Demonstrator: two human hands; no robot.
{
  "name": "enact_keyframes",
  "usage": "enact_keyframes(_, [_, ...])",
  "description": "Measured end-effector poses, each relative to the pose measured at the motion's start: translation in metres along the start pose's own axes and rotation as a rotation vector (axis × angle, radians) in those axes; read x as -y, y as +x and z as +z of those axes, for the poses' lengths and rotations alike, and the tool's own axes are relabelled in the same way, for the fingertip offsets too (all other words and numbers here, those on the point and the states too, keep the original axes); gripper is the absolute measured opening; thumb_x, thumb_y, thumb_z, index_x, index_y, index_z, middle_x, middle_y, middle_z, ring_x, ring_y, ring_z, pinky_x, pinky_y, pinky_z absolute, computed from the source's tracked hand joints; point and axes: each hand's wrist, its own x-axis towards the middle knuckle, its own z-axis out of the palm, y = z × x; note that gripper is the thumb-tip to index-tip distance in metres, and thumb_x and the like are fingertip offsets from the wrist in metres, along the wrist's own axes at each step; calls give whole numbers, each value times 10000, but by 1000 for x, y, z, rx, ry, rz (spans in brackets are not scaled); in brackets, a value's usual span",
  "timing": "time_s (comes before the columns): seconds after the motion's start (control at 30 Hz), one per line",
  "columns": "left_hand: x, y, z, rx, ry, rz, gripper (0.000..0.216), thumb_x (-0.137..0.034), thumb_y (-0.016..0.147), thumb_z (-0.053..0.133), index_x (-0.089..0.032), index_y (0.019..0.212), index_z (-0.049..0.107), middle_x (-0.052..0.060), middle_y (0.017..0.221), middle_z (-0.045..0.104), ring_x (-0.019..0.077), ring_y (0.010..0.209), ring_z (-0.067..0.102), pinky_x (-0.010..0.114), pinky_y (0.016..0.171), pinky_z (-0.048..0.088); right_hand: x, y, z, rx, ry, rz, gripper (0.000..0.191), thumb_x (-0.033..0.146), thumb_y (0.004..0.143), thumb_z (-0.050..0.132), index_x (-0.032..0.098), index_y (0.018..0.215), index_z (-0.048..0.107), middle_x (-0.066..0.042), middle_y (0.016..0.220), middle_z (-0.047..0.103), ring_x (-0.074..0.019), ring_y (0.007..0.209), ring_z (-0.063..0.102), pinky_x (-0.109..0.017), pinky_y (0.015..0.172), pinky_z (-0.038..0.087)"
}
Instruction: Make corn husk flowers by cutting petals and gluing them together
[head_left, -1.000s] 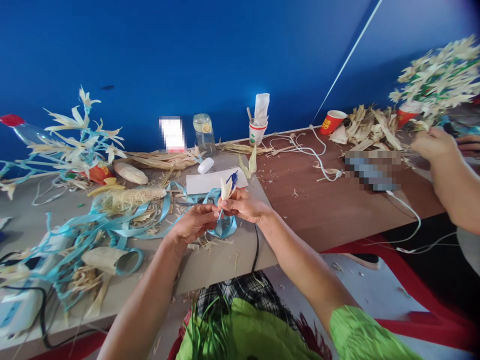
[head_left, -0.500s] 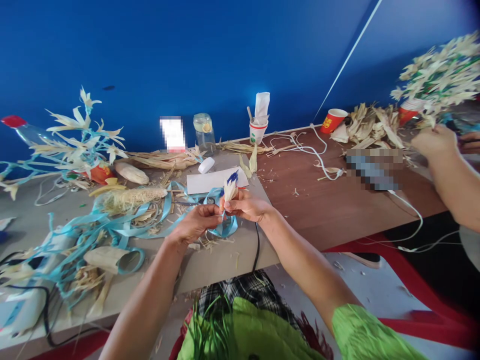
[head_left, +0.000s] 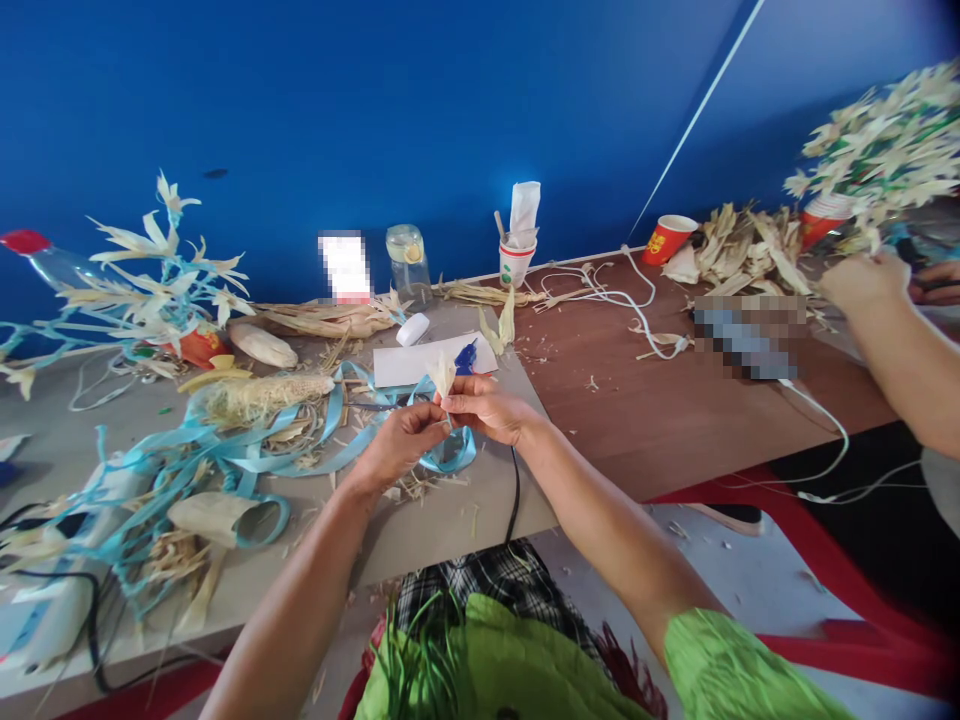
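Note:
In the middle of the head view, my right hand [head_left: 486,408] is closed on a small pale corn-husk flower [head_left: 443,375], gripping it near its base with the petals pointing up. My left hand [head_left: 403,437] pinches just below, fingertips close to the right thumb, at what looks like the light blue ribbon around the flower's stem; the fingers partly hide it. A dark blue piece [head_left: 466,357] shows right behind the right fingers, and I cannot tell whether they touch it. Under the hands lies a loop of light blue ribbon [head_left: 454,462].
White card [head_left: 397,368] lies beyond the hands. To the left are a corn cob [head_left: 262,400], tangled blue ribbon and a husk-flower branch [head_left: 161,270]. A paper cup [head_left: 516,265], white cables [head_left: 634,305] and a husk pile [head_left: 750,250] stand back right. Another person's hand [head_left: 862,280] works at right.
The husk flower has shifted slightly left and turned between my fingers, so more of the blue piece shows behind it. My left fingers have moved a little closer to the right ones.

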Motion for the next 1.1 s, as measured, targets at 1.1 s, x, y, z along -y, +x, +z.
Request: enact_keyframes(1.1, [3, 6, -3, -162, -246, -84, 325, -422, 709, 666, -153, 877, 594, -32, 683, 519, 50, 506, 377, 189, 476, 301, -5, -4, 13, -190, -924, -415, 144, 239, 826, 492, 157, 771, 598, 30, 624, 485, -93, 594, 414, -194, 575, 323])
